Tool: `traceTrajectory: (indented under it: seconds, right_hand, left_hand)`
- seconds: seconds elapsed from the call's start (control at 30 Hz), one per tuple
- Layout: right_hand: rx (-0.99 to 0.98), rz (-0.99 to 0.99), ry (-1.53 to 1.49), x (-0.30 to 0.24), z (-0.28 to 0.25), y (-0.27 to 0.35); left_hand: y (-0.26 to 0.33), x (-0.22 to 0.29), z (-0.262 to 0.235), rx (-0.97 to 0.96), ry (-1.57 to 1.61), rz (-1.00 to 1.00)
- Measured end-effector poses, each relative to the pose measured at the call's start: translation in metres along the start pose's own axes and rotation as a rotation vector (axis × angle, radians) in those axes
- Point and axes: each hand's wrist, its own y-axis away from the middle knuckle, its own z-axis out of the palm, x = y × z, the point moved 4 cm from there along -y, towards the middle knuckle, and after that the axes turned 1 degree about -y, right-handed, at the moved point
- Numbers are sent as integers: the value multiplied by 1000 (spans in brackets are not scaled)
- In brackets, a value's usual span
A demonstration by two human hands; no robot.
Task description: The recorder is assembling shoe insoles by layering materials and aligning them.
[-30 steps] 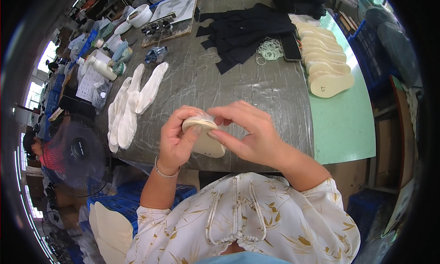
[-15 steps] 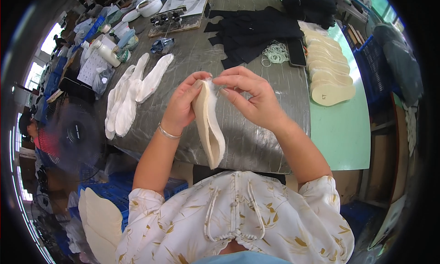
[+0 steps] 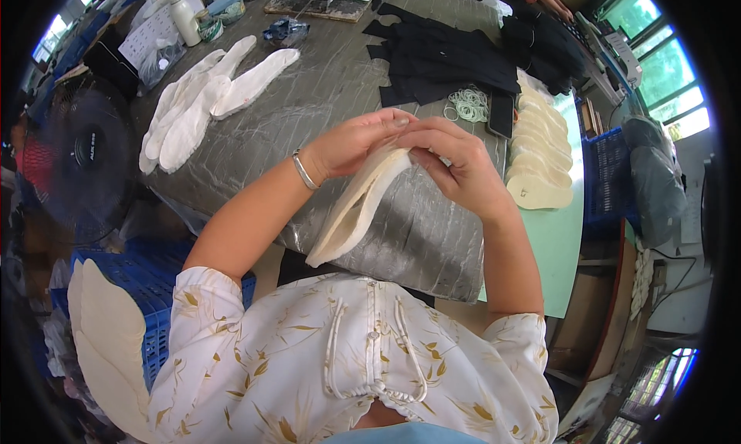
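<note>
A cream insole (image 3: 338,237) with a fluffy white layer hangs at a slant over the table's near edge. Its two layers gape apart along the middle and meet at the upper end. My left hand (image 3: 351,145), a silver bangle on its wrist, is closed around that upper end, partly behind it. From the other side, my right hand (image 3: 467,170) pinches the same end between thumb and fingers. The fingertips of both hands come together there, and some are hidden. Finished-looking white fluffy insoles (image 3: 202,97) lie on the table to the left.
Cream insoles (image 3: 540,185) overlap in a row at right, beside a phone (image 3: 500,114), pale elastic bands (image 3: 468,104) and black fabric (image 3: 440,54). A fan (image 3: 85,155) stands at left. Larger cream pieces (image 3: 108,320) lean by a blue crate (image 3: 158,328).
The view has shifted and tilted. The insole's lower end has swung left, and my right hand has closed onto its upper end, where its fingers were looser before.
</note>
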Motion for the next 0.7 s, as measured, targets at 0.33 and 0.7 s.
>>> traceTrajectory:
  seconds: [0.33, 0.7]
  right_hand:
    - [150, 285, 75, 29, -7, 58]
    - [250, 415, 90, 31, 4, 101]
  left_hand:
    - [109, 15, 24, 382, -1217, 435]
    - [112, -36, 30, 514, -1319, 451]
